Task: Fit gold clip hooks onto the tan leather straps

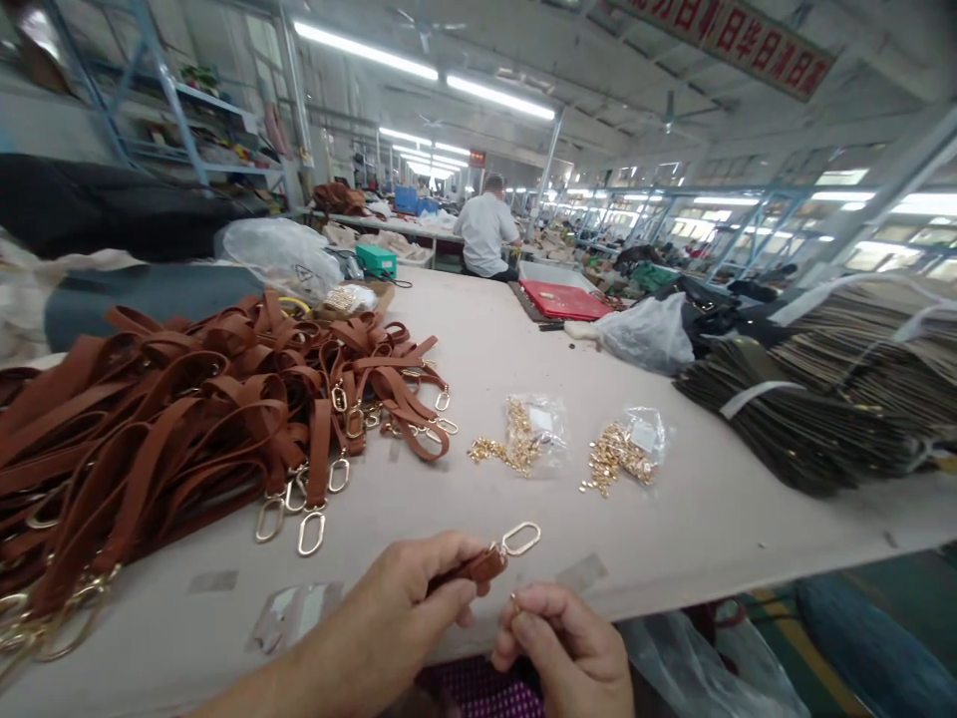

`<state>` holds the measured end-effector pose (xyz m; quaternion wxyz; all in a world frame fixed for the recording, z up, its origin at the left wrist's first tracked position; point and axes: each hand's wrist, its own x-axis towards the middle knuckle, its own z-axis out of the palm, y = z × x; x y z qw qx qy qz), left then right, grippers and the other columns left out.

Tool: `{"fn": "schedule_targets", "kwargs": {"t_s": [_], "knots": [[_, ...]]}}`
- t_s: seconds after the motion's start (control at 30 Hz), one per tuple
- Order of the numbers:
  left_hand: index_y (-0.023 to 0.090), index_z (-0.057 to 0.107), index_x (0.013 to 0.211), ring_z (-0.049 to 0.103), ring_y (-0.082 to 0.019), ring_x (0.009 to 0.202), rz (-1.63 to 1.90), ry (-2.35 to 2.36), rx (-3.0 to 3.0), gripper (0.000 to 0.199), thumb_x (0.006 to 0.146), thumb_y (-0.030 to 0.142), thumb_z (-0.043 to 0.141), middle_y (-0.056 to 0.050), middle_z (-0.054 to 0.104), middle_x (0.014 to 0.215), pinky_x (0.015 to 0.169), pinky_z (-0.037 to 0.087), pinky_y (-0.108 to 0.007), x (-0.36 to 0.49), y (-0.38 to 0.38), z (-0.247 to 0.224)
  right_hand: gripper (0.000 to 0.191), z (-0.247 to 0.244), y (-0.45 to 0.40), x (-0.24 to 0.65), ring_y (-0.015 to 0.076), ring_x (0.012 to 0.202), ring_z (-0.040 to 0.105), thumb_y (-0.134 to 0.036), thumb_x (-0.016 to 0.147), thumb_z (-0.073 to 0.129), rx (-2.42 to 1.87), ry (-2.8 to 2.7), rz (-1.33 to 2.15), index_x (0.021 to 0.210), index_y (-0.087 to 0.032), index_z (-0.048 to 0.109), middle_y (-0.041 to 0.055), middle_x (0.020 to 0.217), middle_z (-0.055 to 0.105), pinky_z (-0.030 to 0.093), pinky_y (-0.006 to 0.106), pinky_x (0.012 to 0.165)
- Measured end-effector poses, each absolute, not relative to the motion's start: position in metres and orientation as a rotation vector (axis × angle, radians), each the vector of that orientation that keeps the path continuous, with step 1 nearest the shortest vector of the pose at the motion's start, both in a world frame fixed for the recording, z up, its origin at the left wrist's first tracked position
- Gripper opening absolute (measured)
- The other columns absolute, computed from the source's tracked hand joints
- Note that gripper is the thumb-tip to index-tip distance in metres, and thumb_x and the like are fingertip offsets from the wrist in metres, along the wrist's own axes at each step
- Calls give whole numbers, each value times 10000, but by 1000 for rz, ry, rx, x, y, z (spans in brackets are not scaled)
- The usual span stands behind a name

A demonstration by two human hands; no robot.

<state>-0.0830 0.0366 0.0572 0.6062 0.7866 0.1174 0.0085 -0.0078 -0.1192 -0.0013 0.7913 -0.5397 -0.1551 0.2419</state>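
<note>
The left hand, over the table's near edge, has its thumb and fingers closed on the end of a brown strap; a gold oval ring sticks out past its fingertips. The right hand, just beside it, pinches a small gold stud between thumb and forefinger, apart from the strap. A heap of brown straps with gold rings covers the table's left side. Beyond the hands, toward the middle, two clear bags lie side by side, loose gold pieces spilling by them. Dark folded pieces are stacked along the right edge. Near the far edge are a green box at left and a red packet at right. Past that edge sits a person in a light shirt, back turned
</note>
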Motion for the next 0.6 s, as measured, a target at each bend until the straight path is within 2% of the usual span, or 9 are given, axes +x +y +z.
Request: {"fn": "schedule_targets", "kwargs": {"t_s": [0.07,0.17,0.43,0.6], "knots": [[202,670,944,601,-147,878,34,268,1730,214,837,132,498,22,675,896,804,439,-251,-84,28,48,248,-3,-120,-6,102,484,589,-435,686,832,-1190,-314,557,744,-213,736,4,543,666,460,185,515],[194,679,919,619,-147,876,18,232,1664,226,856,124,475,13,695,881,822,443,-255,-86,20,39,261,-4,-121,-6,89,487,566,-436,668,842,-1220,-298,603,723,-203,739,0,526,647,442,173,521],[216,681,906,630,-126,801,76,185,1786,247,887,126,452,28,703,844,753,464,-198,-87,16,40,300,-14,-123,-3,120,511,565,-462,678,819,-1312,-363,617,733,-179,733,9,548,638,442,214,528],[249,696,909,635,-116,669,228,118,1983,209,909,206,492,41,705,742,664,489,-151,-89,16,34,365,-32,-119,-3,98,486,526,-489,660,819,-1208,-334,594,686,-172,639,8,541,638,383,199,514]]}}
